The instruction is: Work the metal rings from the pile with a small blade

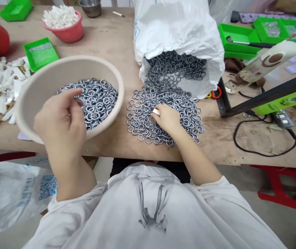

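My left hand is above the near side of a beige basin, its fingers curled and slightly blurred. The index finger points right, and whatever lies between it and the thumb is unclear. Grey metal rings fill the basin's right part. On the table my right hand reaches into a spread pile of similar rings. Its fingers are closed on a small cream-coloured piece with a dark end; the rest of that piece is hidden. Behind the pile, a white sack lies with its mouth open, rings inside it.
White plastic pieces lie at the left, near a green tray and a red bowl of white parts. At the right are a dark metal frame, a bottle, green trays and a black cable.
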Demonstrator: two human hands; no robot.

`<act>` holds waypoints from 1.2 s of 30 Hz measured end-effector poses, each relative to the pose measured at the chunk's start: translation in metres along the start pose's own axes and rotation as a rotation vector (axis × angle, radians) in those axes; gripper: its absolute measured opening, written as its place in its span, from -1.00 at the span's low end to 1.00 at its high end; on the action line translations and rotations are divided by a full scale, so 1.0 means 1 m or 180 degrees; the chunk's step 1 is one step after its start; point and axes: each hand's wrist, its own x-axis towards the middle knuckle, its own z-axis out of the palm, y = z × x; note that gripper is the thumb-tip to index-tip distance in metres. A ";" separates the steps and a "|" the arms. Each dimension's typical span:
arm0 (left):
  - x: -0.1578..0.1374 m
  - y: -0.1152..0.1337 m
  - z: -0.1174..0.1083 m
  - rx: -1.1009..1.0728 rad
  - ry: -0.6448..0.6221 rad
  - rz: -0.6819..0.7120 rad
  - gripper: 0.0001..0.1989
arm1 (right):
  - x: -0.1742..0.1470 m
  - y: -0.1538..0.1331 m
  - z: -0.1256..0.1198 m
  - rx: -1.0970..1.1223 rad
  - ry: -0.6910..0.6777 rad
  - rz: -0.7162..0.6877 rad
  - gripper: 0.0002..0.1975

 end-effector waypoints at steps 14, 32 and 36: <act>-0.036 0.070 0.084 -0.2406 -0.2263 0.0399 -0.74 | -0.048 0.008 -0.051 0.3759 -0.1251 -0.0549 -0.53; -0.061 0.105 0.115 -0.4452 -0.2735 -0.2330 -0.61 | -0.081 0.013 -0.025 0.2733 0.0565 -0.0288 -0.46; -0.062 0.103 0.115 -0.4512 -0.2616 -0.2356 -0.66 | -0.091 0.007 -0.030 0.1983 0.0533 -0.0650 -0.48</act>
